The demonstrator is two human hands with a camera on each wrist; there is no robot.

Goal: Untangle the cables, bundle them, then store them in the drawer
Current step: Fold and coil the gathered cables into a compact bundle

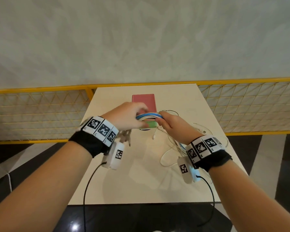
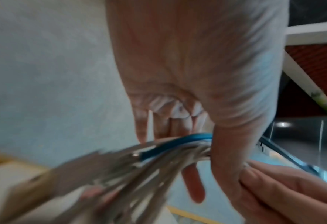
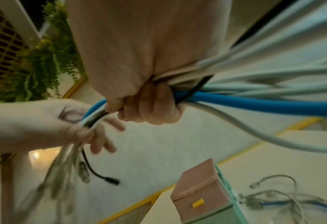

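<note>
A bundle of blue, white and black cables (image 1: 149, 116) hangs above the table between both hands. My right hand (image 1: 164, 122) grips it in a closed fist (image 3: 149, 109), and the blue cable (image 3: 254, 103) runs out to the right. My left hand (image 1: 136, 117) pinches the bundle's other side between thumb and fingers (image 3: 78, 128), with the plug ends dangling blurred below it. In the left wrist view the blue cable (image 2: 177, 143) crosses my left hand's fingers (image 2: 162, 128). The small pink and green drawer box (image 1: 143, 101) stands just behind and under the hands, also seen from the right wrist (image 3: 201, 195).
More loose white and blue cables (image 1: 172, 144) lie on the white table (image 1: 141, 181) at the right, beside the box (image 3: 273, 198). A yellow mesh railing (image 1: 40, 111) runs behind the table. Black wrist-camera leads (image 1: 89, 185) hang off the near edge.
</note>
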